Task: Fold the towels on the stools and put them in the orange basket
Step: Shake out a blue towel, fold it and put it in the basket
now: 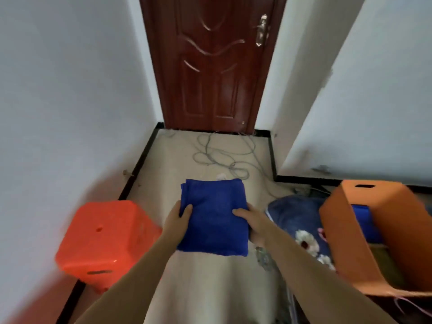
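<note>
I hold a folded blue towel (214, 216) in the air over the floor, in the middle of the view. My left hand (178, 217) grips its left edge, thumb on top. My right hand (251, 220) grips its right edge, thumb on top too. A red-orange plastic stool (105, 239) stands to the left by the wall with nothing on its seat. At the right sits the orange basket (346, 230), with a blue cloth (364, 220) inside it.
A dark blue flowered cushion (297, 220) lies between the towel and the basket. Loose grey cables (222, 155) sprawl on the floor before a brown door (217, 64). White walls close in on both sides.
</note>
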The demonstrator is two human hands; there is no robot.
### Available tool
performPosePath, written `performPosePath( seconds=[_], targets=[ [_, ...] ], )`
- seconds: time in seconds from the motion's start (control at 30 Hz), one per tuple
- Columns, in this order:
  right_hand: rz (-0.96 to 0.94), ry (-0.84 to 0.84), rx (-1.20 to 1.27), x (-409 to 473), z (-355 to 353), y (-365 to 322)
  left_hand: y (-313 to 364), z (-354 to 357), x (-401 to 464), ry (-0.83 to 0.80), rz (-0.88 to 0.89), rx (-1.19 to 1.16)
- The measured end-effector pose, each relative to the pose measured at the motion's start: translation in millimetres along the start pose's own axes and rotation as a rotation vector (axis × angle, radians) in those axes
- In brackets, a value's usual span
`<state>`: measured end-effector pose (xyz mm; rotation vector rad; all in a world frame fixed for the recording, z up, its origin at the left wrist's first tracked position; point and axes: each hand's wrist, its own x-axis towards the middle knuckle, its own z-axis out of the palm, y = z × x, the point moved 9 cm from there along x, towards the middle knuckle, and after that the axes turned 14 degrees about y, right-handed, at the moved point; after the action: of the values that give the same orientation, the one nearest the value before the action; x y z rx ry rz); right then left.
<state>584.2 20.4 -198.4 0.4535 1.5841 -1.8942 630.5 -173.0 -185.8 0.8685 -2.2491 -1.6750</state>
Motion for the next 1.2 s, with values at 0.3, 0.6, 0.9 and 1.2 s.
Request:
performPosePath(
  seconds=[0.3, 0.6, 0.9, 1.2],
  targets=[
    [-0.17, 0.423, 0.346, -26.2, -322.7, -64.2, 121.3, 329.7, -57.3, -0.468, 0.188, 0.164],
    [-0.169, 0.866, 0.703, -44.5, -497.3, -31.6, 167.0, 562.0, -113.0, -0.917, 0.365, 0.376],
    [0.115, 1.117, 0.977, 39.1, -583.4, 33.8, 116.8, 750.1, -104.7, -1.028, 0.635, 0.816],
    [0.333, 1.205, 1.017, 144.4, -619.9, 90.6, 24.7, 834.9, -66.3, -0.928, 0.847, 1.009]
  ],
)
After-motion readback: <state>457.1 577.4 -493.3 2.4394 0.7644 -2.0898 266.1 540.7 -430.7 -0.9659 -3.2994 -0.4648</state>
